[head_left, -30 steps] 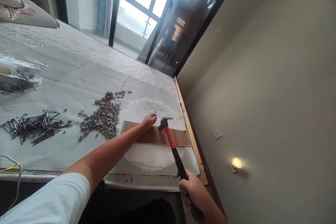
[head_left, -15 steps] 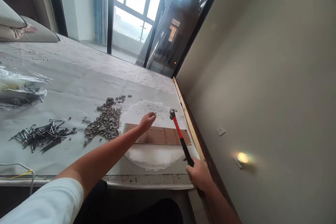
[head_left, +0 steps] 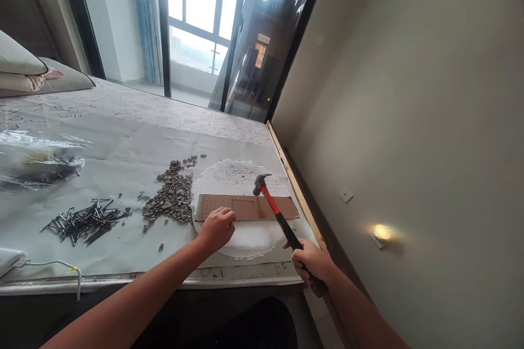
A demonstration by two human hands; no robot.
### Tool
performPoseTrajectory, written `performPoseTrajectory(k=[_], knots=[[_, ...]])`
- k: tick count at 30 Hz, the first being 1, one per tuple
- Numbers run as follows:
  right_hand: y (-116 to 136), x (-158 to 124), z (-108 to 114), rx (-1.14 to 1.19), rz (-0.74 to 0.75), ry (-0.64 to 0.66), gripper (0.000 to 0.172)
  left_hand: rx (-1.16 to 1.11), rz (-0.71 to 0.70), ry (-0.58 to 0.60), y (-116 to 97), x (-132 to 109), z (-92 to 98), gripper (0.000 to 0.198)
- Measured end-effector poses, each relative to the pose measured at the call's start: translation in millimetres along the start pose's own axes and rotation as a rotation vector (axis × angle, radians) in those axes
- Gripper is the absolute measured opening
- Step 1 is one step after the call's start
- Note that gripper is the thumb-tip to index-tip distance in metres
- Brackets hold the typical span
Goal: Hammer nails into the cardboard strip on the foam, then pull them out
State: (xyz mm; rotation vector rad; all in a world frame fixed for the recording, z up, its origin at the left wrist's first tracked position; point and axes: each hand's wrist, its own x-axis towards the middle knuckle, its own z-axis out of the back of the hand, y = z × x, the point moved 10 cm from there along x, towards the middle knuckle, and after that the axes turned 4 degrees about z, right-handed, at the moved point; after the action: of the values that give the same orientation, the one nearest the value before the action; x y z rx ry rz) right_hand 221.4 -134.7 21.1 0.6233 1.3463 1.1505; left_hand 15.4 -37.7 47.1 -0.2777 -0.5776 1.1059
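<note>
One hammer [head_left: 275, 210] with a dark steel head and a red-and-black handle was held in the right hand [head_left: 309, 262], whose fingers were clamped around the black lower end of the handle. The head hung just above the far edge of a single long brown board [head_left: 262, 208] dotted with rows of small holes. That board lay across one round white foam disc [head_left: 245, 241] on the grey-covered bed [head_left: 123, 142]. The left hand [head_left: 216, 227] rested on the board's near edge towards its left end, its fingers curled together in a loose fist; anything inside it was hidden. Just left of the disc lay one heap of grey stone chips [head_left: 172, 196], and farther left one loose pile of dark nails [head_left: 84, 220], too many to count. Beyond them lay one crumpled clear plastic bag [head_left: 36, 158] and two stacked pillows [head_left: 24, 71].
</note>
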Motion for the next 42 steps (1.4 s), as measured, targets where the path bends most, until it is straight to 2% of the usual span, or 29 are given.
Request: performPoseTrajectory(k=[2,6,8,13,17,20,24,25,30,34,36,38,40,42], knots=[[-3,-7,-7,-0.022,-0.002,-0.003,0.040,0.117,-0.062,0.033,-4,-4,-8.6,0.023],[4,-11,-14,-0.012,0.041,-0.012,0.042,0.211,-0.089,0.088,-3,-7,-21.6,0.024],[4,-8,-17,0.020,0.034,-0.019,0.045,0.216,-0.084,0.104,-1,-6,-23.7,0.025],[-16,2,-25,0.052,-0.062,-0.025,0.054,0.230,-0.076,0.102,1,-7,-22.7,0.023],[-14,7,-16,0.029,-0.017,-0.054,0.053,0.233,-0.091,0.108,0,-10,-24.7,0.018],[4,20,8,-0.220,0.051,-0.148,0.046,0.234,-0.089,0.110,0,-11,-26.2,0.019],[52,52,41,-0.856,0.204,-0.397,0.038,0.227,-0.080,0.117,2,-10,-27.7,0.020],[58,63,45,-0.912,0.201,-0.424,0.039,0.230,-0.080,0.121,2,-10,-28.1,0.019],[55,111,55,-1.066,0.104,-0.482,0.037,0.257,-0.097,0.141,2,-10,-30.3,0.019],[41,121,56,-1.192,0.028,-0.468,0.036,0.266,-0.115,0.146,2,-9,-29.8,0.019],[43,117,53,-1.254,0.023,-0.459,0.036,0.266,-0.124,0.143,2,-10,-28.8,0.019],[56,113,44,-1.318,0.067,-0.453,0.035,0.255,-0.135,0.138,3,-12,-28.1,0.020],[78,115,22,-1.374,0.170,-0.420,0.031,0.232,-0.151,0.124,3,-15,-27.3,0.020],[100,123,-14,-1.414,0.312,-0.332,0.028,0.211,-0.164,0.095,2,-18,-25.5,0.021]])
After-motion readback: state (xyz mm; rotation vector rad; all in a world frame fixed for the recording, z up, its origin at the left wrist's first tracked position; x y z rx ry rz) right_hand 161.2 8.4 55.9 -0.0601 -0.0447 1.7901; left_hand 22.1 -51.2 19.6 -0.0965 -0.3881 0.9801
